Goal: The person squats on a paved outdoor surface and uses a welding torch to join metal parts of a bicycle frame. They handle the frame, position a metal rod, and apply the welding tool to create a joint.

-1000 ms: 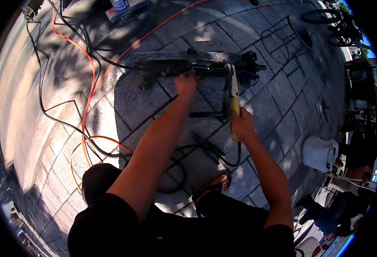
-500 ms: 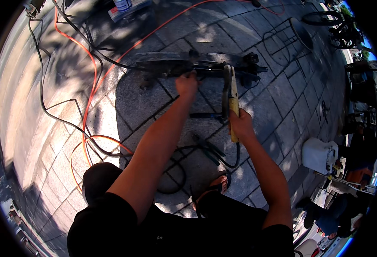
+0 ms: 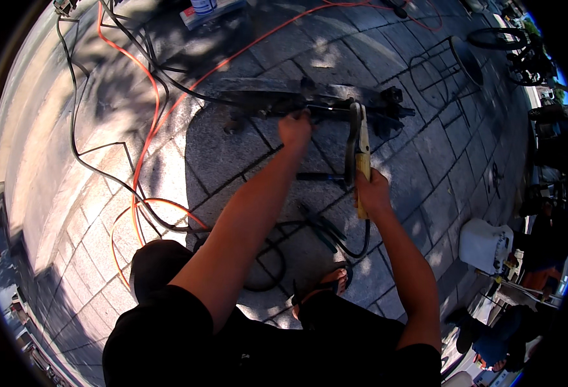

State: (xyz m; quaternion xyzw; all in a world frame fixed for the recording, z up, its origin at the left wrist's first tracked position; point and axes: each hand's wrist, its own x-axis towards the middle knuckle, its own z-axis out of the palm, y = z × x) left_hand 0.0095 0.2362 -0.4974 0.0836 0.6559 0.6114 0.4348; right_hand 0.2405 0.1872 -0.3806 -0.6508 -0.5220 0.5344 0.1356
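A yellow welding electrode holder [image 3: 362, 161] is gripped in my right hand [image 3: 374, 191], its jaw end pointing away from me and its black cable trailing from the near end. The jaw end lies at a long dark metal frame [image 3: 264, 90] on the paving. My left hand [image 3: 296, 129] reaches to the frame's near edge with fingers closed. Whatever they pinch is hidden; a thin shiny rod [image 3: 329, 108] runs between them and the holder's jaw. Nearer me lie a dark bar with some blue [image 3: 323, 176] and a tool with green handles [image 3: 326, 240].
Orange hose [image 3: 152, 129] and black cables [image 3: 74, 129] cross the paving on the left. A blue and white container [image 3: 203, 6] stands on a box at the far side. At right are a metal stool [image 3: 464, 61], a bicycle [image 3: 497, 39], a white jug [image 3: 487, 245] and a seated person [image 3: 500, 335].
The view has shifted, so the whole scene sits slightly farther right and lower. Both hands keep about the same place relative to the metal frame and the holder.
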